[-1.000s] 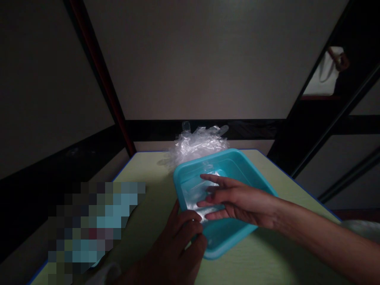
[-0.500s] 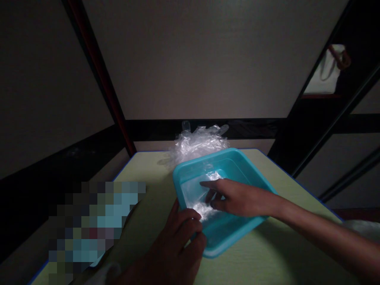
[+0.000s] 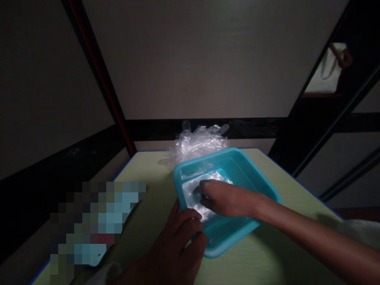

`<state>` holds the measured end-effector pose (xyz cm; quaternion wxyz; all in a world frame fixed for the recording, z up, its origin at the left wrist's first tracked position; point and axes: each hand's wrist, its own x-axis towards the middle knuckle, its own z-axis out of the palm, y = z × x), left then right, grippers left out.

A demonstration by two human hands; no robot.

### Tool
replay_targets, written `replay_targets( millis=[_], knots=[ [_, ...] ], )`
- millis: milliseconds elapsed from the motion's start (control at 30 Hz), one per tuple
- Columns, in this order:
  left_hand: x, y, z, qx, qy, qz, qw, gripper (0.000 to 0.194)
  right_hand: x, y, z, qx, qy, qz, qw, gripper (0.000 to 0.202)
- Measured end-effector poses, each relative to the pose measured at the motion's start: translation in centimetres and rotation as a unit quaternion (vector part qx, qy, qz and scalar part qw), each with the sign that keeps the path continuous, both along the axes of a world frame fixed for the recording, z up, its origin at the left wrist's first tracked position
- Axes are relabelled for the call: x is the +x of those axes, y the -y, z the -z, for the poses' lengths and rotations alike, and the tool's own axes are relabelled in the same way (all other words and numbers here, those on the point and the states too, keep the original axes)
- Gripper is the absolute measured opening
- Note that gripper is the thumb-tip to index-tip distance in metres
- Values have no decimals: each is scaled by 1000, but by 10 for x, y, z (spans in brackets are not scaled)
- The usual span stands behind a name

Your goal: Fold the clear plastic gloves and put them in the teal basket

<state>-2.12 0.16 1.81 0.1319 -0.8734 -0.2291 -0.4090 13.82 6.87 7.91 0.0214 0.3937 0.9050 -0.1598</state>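
Observation:
A turquoise plastic basin (image 3: 251, 176) sits at an angle on the table. My left hand (image 3: 182, 233) is closed around its near left rim, fingers over the edge. Inside, shiny clear thin plastic (image 3: 190, 192), possibly disposable gloves, lies along the left of the floor. My right hand (image 3: 224, 198) reaches in from the right, fingers curled together and pinching down at that plastic; the fingertips are partly hidden. Just behind the basin is a crumpled heap of clear plastic gloves (image 3: 200, 142), with a few finger shapes sticking up.
The pale green table (image 3: 150, 168) has a blue edge and meets a panelled wall (image 3: 202, 67) at the back. On the left lies a blurred-out object (image 3: 115, 211). A white bag (image 3: 326, 73) stands in a recess at the upper right.
My right hand's fingers, with the index stretched out before, have curled inward over the plastic. The plastic in the basin has shifted and looks more wrinkled. My left hand stays on the rim.

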Motion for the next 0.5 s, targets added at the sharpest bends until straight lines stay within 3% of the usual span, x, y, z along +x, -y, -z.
replay_targets(
  millis=[300,500],
  knots=[
    [2,-1,4,6,12,-11,1000,20,-1,-5,4,-24,-3,-49,998,29],
    [0,2,-2,-5,0,-22,1000,20,1,-7,2,-43,12,-79,996,36]
  ],
)
